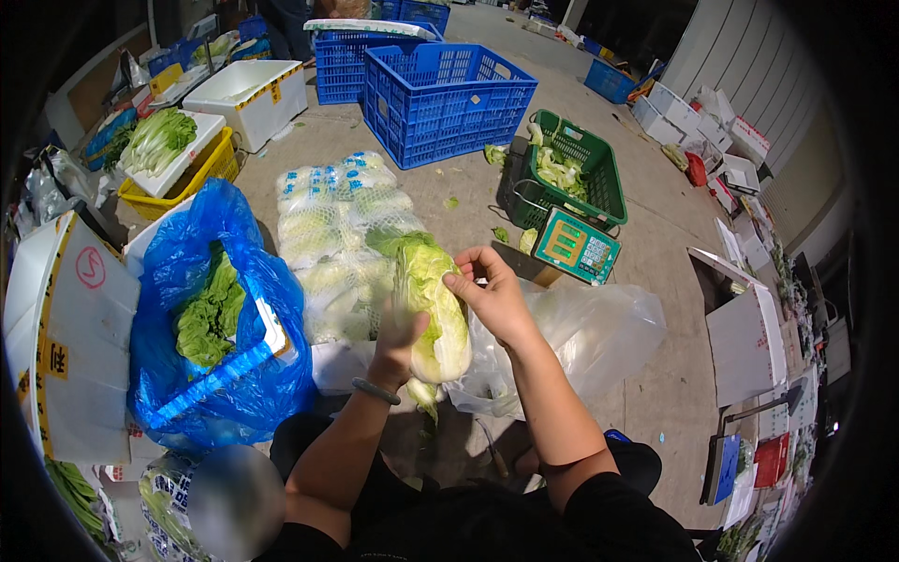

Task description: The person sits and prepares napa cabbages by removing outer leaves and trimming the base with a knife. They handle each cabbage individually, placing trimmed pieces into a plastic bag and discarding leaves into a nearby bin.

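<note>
A napa cabbage (441, 316) with pale ribs and yellow-green leaves is held upright in front of me. My left hand (402, 337) supports its left side, its fingers partly blurred and hidden behind the head. At the upper right edge of the cabbage, my right hand (491, 286) pinches a leaf edge between thumb and fingers. Beyond the cabbage lie net-wrapped napa cabbages (316, 242) in rows. A clear plastic bag (597, 330) spreads on the ground at the right, behind my right forearm. Loose leaf pieces (423, 395) show just below the cabbage.
A blue plastic bag (168, 302) with green leaves lines a box at left. Blue crates (449, 105) stand ahead. A green crate (611, 168) holding leaf scraps stands beside a digital scale's panel (577, 246). A tool with a wooden handle (499, 464) lies low between my legs.
</note>
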{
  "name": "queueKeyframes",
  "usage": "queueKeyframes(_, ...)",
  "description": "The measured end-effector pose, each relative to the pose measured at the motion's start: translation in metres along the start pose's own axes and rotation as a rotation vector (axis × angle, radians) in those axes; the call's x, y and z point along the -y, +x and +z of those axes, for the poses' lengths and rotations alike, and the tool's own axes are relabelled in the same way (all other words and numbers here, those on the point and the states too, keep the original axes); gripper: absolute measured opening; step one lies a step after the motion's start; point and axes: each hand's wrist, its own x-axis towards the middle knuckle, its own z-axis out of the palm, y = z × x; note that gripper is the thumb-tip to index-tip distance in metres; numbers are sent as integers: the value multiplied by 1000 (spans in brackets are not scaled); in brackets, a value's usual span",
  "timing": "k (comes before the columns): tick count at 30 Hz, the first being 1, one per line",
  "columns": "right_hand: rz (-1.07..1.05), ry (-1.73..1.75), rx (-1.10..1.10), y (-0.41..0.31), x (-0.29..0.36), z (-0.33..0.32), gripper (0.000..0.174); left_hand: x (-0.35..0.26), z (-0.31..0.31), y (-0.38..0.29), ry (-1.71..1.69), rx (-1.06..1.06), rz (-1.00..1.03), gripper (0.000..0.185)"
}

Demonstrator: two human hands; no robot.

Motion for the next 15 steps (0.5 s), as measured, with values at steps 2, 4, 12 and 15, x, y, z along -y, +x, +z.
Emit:
queueKeyframes(2,-47,-49,-12,3,-1,-5,17,3,0,0,75,-30,25,54)
queueKeyframes(4,-56,-96,-18,7,-5,-7,16,3,2,0,134,-58,46,53)
queueKeyframes(12,-280,-196,-199,-5,-3,5,14,-11,16,1,242,-88,85,51)
queueKeyframes(15,-162,90,-185,3,-13,5,19,-17,23,-4,299,-98,94,50)
